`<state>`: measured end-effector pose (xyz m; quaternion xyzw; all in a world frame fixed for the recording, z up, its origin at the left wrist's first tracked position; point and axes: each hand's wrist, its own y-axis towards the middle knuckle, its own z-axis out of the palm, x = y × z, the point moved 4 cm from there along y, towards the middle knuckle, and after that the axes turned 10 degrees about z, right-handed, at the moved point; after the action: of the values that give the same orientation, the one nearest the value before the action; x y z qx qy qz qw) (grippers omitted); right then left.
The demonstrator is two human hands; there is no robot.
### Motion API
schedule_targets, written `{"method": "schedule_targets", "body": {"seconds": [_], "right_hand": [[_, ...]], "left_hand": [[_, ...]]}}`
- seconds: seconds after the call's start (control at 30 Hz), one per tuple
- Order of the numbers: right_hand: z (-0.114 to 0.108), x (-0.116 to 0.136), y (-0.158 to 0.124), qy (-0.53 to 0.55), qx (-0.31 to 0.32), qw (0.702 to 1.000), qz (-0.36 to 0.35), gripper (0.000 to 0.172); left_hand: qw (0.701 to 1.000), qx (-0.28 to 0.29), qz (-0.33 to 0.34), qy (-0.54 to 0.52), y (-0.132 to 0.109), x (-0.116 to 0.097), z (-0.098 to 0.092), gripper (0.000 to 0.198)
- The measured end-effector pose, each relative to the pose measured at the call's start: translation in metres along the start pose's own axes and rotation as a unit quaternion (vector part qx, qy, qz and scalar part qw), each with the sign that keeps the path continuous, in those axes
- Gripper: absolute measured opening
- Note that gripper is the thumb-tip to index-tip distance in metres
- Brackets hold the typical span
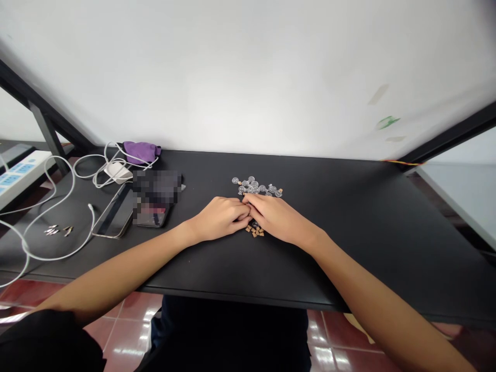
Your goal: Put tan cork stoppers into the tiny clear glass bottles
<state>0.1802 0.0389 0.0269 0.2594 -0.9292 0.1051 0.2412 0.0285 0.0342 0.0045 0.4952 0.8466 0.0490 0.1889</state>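
Fingers (242, 207) of both hands: curled and drawn together, tips meeting at mid-bench, with anything pinched between them hidden, so whether they are clamped on a piece cannot be told.

Hands: the left hand (219, 218) and the right hand (277, 219) are resting side by side, wrists angled outward, knuckles touching.

Immediately beyond the fingertips: a loose heap of small clear plastic domes (253, 187) is lying on the bench (341, 217), with a few tan bits mixed in. Just below the fingertips, almost touching the hands: a small cluster of tan square pieces (254, 232).

Further left, all on the same black bench:
- a smartphone (112, 212), lying face up with a silver edge
- a second dark device (153, 217) beside it, largely pixelated
- small metal parts (54, 231), lying in a short row
- a tangled white charging cable (58, 248)
- a white charger (117, 172)
- a purple fabric pouch (141, 153), sitting against the wall
- a white power strip (19, 175) at the far left edge, on a lower surface
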Motion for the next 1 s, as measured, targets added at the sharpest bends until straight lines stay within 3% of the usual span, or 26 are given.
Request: {"method": "schedule_targets", "body": {"seconds": [1.0], "right_hand": [[-0.0007, 0.0008, -0.0001, -0.001, -0.002, 1.000, 0.000, 0.020]], "left_hand": [[1.000, -0.003, 0.000, -0.001, -0.0001, 0.0003, 0.0005, 0.031]]}}
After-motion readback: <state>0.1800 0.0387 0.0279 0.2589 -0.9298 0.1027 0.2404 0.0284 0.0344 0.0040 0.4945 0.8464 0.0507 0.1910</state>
